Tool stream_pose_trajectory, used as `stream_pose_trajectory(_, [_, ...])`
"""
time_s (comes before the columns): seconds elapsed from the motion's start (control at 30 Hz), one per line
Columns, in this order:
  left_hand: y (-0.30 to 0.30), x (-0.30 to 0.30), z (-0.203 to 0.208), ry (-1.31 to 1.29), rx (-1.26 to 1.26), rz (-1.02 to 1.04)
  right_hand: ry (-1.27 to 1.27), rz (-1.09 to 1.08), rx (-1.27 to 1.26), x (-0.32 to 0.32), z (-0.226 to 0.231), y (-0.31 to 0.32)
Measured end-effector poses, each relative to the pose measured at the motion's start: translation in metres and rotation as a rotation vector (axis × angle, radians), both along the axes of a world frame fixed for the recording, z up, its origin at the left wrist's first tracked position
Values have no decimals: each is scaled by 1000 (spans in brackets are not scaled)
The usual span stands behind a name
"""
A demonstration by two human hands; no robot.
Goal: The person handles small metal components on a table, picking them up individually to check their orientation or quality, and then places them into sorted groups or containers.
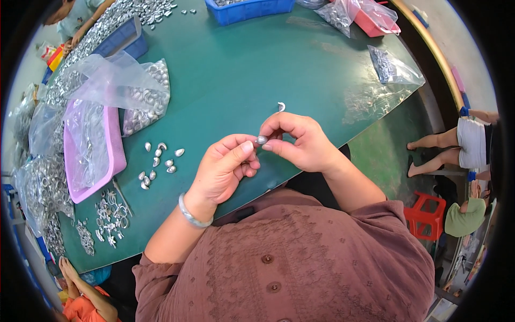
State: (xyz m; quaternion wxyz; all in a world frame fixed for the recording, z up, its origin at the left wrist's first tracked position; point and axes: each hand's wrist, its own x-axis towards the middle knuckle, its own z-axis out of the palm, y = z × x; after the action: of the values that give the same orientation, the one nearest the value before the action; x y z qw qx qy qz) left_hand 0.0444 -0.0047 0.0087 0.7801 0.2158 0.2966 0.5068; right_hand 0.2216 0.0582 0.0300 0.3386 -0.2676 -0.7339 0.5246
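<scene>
In front of my body, above the green table's near edge, a small silver metal piece with a ridged, rounded surface (261,140) is pinched between my fingertips. My right hand (304,144) grips it with thumb and forefinger from the right. From the left, my left hand (225,166) meets it, thumb and fingers pressed together at its side; the fingers partly hide that contact. A curved silver piece (281,107) lies on the table just beyond my right hand. Several teardrop-shaped silver pieces (171,169) lie scattered to the left of my left hand.
Left on the green table (230,70) are a purple tray (119,153) with plastic in it, a bag of silver pieces (153,96) and loose metal scraps (112,214). Blue bins (249,12) and a red bin (370,24) stand farther off. Other people sit around; a red stool (425,216) stands right.
</scene>
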Motion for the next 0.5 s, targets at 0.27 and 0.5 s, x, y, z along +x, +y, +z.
stream_pose_trajectory(0.27, [0, -2, -1, 122, -80, 11, -24, -27, 124, -13, -1, -7])
stream_pose_trajectory(0.5, [4, -5, 0, 45, -196, -13, 34, -17, 100, -14, -2, -8])
